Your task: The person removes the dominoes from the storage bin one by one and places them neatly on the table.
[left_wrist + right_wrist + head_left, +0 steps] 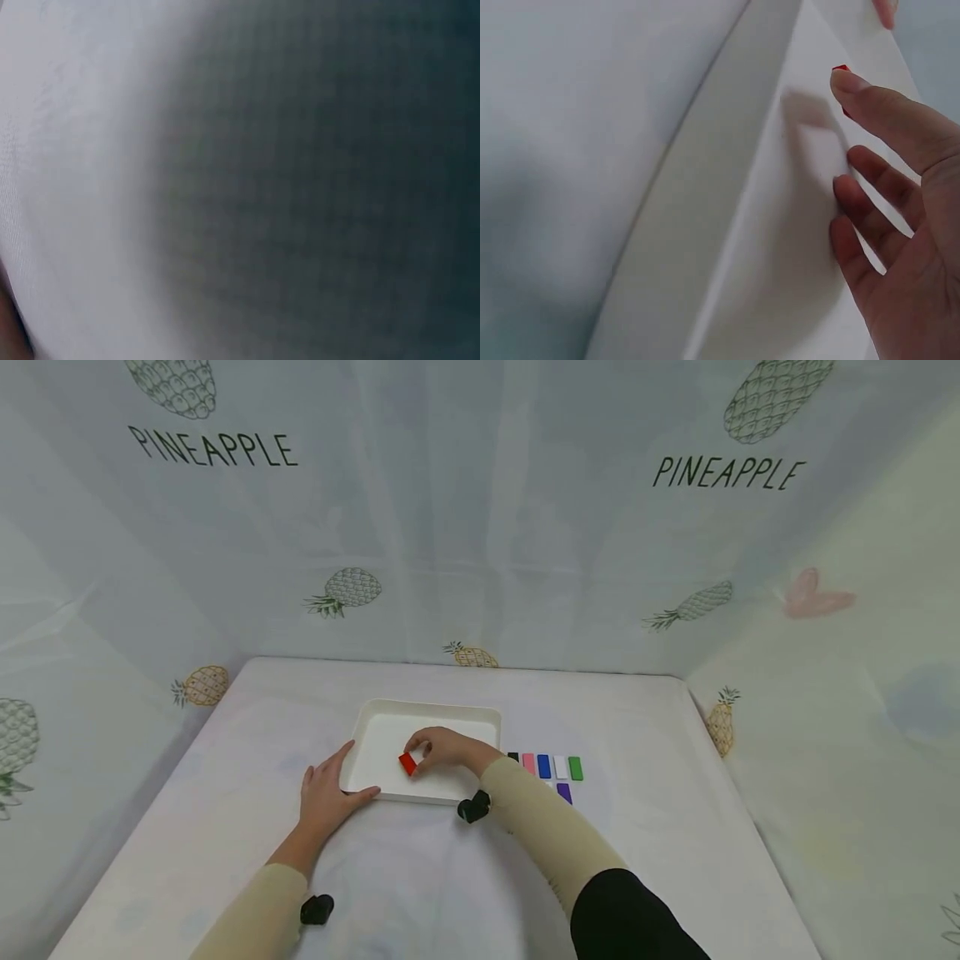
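Observation:
A small red block [407, 764] is pinched between the thumb and fingertips of my right hand [442, 749], over the left half of a shallow white tray [427, 706]. In the right wrist view the thumb covers most of the red block [841, 68], and the other fingers [870, 214] bend loosely above the tray floor. At the tray's front left corner my left hand [327, 795] lies spread, its thumb at the front rim and its fingertips along the left side. Blurred dark and pale surfaces fill the left wrist view.
Right of the tray lie several small coloured blocks, among them a pink one [528, 763], a blue one [544, 767], a green one [575, 768] and a purple one [564, 792]. My right forearm partly hides this group. A white cloth covers the table [645, 827], with pineapple-print curtains [465, 527] around it.

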Available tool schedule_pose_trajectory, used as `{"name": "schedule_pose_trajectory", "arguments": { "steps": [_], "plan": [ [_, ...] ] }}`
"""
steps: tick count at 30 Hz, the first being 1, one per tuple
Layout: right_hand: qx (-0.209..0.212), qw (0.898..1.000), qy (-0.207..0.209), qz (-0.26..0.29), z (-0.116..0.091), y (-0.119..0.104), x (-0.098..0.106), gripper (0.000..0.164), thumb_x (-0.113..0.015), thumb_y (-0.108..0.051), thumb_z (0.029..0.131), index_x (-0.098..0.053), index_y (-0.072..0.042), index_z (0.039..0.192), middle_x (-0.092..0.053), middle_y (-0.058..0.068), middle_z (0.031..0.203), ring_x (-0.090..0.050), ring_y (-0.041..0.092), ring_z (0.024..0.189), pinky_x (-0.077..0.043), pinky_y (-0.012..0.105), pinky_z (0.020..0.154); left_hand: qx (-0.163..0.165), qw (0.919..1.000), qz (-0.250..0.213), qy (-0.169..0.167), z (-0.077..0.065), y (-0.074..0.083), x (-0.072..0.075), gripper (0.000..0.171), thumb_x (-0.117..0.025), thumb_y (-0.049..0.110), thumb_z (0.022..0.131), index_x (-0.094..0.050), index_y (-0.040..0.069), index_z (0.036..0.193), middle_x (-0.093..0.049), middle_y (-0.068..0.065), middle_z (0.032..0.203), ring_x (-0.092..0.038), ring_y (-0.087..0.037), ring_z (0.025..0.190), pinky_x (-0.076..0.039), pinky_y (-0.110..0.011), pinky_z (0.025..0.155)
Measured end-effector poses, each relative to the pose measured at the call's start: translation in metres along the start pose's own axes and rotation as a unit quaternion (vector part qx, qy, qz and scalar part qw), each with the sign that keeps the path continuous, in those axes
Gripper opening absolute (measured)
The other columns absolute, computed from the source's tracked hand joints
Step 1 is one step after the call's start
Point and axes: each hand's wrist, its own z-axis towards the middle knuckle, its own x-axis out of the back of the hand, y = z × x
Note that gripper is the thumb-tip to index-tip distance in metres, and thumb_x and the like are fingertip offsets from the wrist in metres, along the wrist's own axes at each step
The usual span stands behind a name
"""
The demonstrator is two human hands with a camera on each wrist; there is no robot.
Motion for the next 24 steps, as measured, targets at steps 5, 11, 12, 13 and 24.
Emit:
{"name": "schedule_pose_trajectory", "arguments": {
  "steps": [5, 11, 12, 13, 24],
  "plan": [
    [0.014, 1.000, 0.011, 0.003, -0.011, 0.012, -0.001, 0.044, -0.082, -0.022, 0.080, -0.065, -0.018, 0.120, -0.061, -0.010, 0.114, -0.054, 0.009, 0.097, -0.045, 0.023, 0.087, -0.006, 1.0000, 0.003, 0.004, 0.002, 0.000, -0.001, 0.101, -0.080, 0.051, 0.073, -0.031, 0.010, 0.151, -0.039, -0.022, 0.148, -0.033, -0.045, 0.132, -0.006, -0.062, 0.112],
    [0.019, 0.998, 0.038, 0.040, -0.034, 0.019, 0.000, 0.041, -0.082, -0.019, 0.080, -0.064, -0.017, 0.117, -0.061, -0.007, 0.114, -0.055, 0.012, 0.099, -0.046, 0.024, 0.085, -0.020, 0.9997, 0.004, 0.016, 0.002, -0.003, -0.003, 0.101, -0.080, 0.052, 0.072, -0.033, 0.009, 0.150, -0.041, -0.023, 0.147, -0.036, -0.045, 0.131, -0.009, -0.064, 0.110],
    [0.024, 0.998, 0.041, 0.046, -0.039, 0.020, 0.001, 0.041, -0.082, -0.018, 0.080, -0.064, -0.016, 0.117, -0.061, -0.007, 0.114, -0.055, 0.013, 0.099, -0.047, 0.024, 0.085, -0.022, 0.9996, 0.003, 0.018, 0.001, -0.003, -0.003, 0.102, -0.080, 0.053, 0.071, -0.033, 0.008, 0.150, -0.041, -0.023, 0.146, -0.036, -0.045, 0.130, -0.010, -0.064, 0.110],
    [0.029, 0.997, 0.044, 0.055, -0.045, 0.020, 0.001, 0.041, -0.082, -0.017, 0.080, -0.064, -0.016, 0.117, -0.061, -0.006, 0.114, -0.055, 0.013, 0.100, -0.047, 0.024, 0.085, -0.024, 0.9995, 0.003, 0.021, 0.001, -0.003, -0.003, 0.102, -0.080, 0.052, 0.071, -0.034, 0.007, 0.149, -0.042, -0.024, 0.145, -0.037, -0.046, 0.130, -0.010, -0.064, 0.110],
    [0.054, 0.988, 0.090, 0.114, -0.112, 0.036, 0.011, 0.043, -0.080, -0.018, 0.081, -0.063, -0.017, 0.120, -0.061, -0.006, 0.114, -0.056, 0.019, 0.103, -0.050, 0.029, 0.086, -0.032, 0.9991, -0.002, 0.027, -0.001, -0.002, -0.003, 0.102, -0.081, 0.052, 0.071, -0.034, 0.007, 0.149, -0.043, -0.025, 0.144, -0.038, -0.046, 0.129, -0.010, -0.064, 0.110]
  ]
}}
